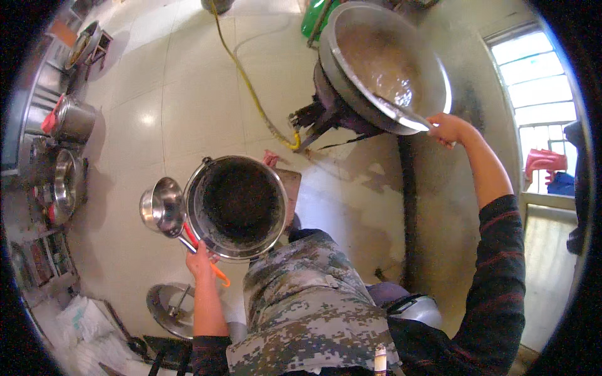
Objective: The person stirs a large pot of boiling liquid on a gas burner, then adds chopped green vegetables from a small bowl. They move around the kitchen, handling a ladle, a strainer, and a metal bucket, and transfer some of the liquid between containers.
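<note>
My left hand [201, 263] grips the handle of a stainless steel ladle [162, 207], its bowl out to the left. A red-orange handle [220, 273] runs through the same hand; whether it belongs to a second utensil, I cannot tell. Beside that hand stands a metal bucket [283, 214] with a dark inside. At upper right, my right hand [447, 129] holds the handle of a metal utensil [400, 112] over the rim of a large metal wok [345, 70]. Brownish, shiny liquid [376, 61] fills much of the wok, and the utensil's far end is hard to make out.
Under the wok is a dark burner stand [329, 103], fed by a yellow hose [249, 82] across the tiled floor. A green container [312, 21] stands behind. Pots [75, 120] line the left side; a metal lid or basin [162, 310] lies below my left forearm.
</note>
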A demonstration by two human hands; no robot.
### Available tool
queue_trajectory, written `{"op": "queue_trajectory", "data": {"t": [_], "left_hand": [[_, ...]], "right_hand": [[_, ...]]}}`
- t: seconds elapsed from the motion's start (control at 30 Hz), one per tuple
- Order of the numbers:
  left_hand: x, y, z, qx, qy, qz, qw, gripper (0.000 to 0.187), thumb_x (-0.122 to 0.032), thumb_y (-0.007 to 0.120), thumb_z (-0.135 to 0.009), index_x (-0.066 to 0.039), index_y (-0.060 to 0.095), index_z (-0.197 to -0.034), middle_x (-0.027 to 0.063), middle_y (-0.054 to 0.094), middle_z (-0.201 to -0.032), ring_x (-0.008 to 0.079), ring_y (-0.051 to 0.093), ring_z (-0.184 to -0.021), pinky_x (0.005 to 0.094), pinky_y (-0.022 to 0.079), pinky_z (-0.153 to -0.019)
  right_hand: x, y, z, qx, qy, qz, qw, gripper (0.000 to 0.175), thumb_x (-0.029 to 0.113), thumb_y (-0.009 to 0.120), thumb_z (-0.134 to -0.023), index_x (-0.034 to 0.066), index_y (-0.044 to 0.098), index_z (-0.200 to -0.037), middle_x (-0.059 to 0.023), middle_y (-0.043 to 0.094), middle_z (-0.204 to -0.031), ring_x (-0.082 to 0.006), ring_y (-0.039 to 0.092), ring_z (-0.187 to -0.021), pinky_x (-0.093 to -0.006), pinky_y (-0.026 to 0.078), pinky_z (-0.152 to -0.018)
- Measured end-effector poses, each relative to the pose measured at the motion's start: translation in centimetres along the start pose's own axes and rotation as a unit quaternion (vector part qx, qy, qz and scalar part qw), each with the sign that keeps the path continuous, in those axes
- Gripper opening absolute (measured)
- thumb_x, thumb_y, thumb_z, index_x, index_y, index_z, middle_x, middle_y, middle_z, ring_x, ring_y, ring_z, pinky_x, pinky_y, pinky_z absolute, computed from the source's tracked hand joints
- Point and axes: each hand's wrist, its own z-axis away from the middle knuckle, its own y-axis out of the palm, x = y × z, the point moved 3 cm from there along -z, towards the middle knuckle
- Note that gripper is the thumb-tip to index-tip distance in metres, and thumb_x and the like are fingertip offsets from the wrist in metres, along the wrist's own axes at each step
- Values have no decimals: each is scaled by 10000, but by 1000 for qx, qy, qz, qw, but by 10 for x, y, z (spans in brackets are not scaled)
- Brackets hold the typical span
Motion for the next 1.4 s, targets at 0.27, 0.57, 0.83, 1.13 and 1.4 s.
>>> {"op": "queue_trajectory", "data": {"t": [0.27,0.57,0.83,1.13,1.4], "left_hand": [[28,-28,9,-125,9,60,990,472,-320,615,-895,-52,461,-1251,110,546,-1179,270,592,-966,421,555,-647],[92,-70,143,-252,-42,272,928,421,-378,569,-910,-78,484,-1192,74,604,-1053,224,606,-865,357,529,-733],[191,-71,182,-252,-43,391,884,326,-399,551,-923,-117,531,-1084,22,580,-739,148,562,-653,282,466,-550],[276,29,166,-233,-92,501,829,136,-210,591,-880,-82,546,-872,58,558,-712,190,516,-601,320,435,-536],[332,168,179,-279,-80,636,715,129,-216,617,-894,-107,553,-915,70,575,-720,202,536,-616,334,463,-564]], "right_hand": [[-16,-17,-31,-44,-73,104,991,349,135,502,-837,54,547,-1174,-196,630,-853,-341,642,-756,-449,539,-661],[-37,-41,-144,-210,-108,242,941,336,90,454,-883,-70,487,-1177,-254,646,-986,-379,650,-905,-473,529,-767],[-87,-77,-105,-66,-63,292,952,266,90,527,-825,-39,593,-1049,-219,660,-886,-367,665,-812,-440,552,-696],[-140,-86,-49,23,-137,252,958,165,108,524,-799,9,580,-917,-126,598,-627,-213,616,-552,-375,493,-508],[-116,-73,-78,3,-127,267,955,238,175,544,-881,31,592,-1065,-74,562,-632,-203,567,-573,-374,467,-509]]}}
